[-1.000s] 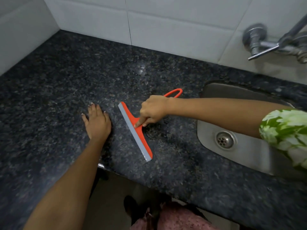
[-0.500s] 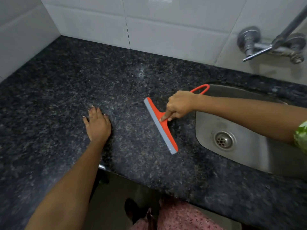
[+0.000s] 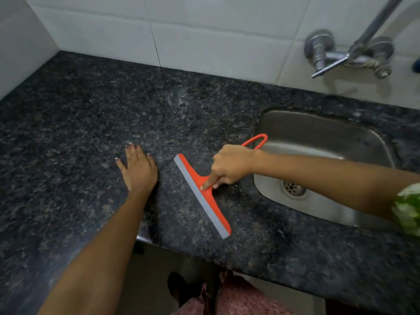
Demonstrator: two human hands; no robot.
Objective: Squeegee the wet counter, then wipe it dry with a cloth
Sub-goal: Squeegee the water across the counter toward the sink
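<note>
An orange squeegee [image 3: 204, 196] with a grey rubber blade lies blade-down on the dark speckled granite counter [image 3: 79, 123], just left of the sink. My right hand [image 3: 229, 167] grips its handle, with the index finger pressed on the head; the looped handle end pokes out behind the hand over the sink's edge. Left of the blade, a short gap away, my left hand [image 3: 138, 169] rests flat on the counter, palm down, holding nothing. A thin wet patch [image 3: 181, 101] glistens near the back wall. No cloth is in view.
A steel sink [image 3: 318, 137] with a drain is set into the counter on the right. A chrome wall tap [image 3: 341, 57] sticks out above it. White tiled walls close the back and left. The counter's front edge runs just below the blade.
The squeegee first swept right towards the sink, then came back left, closer to my left hand. My left hand stayed flat in the same spot.
</note>
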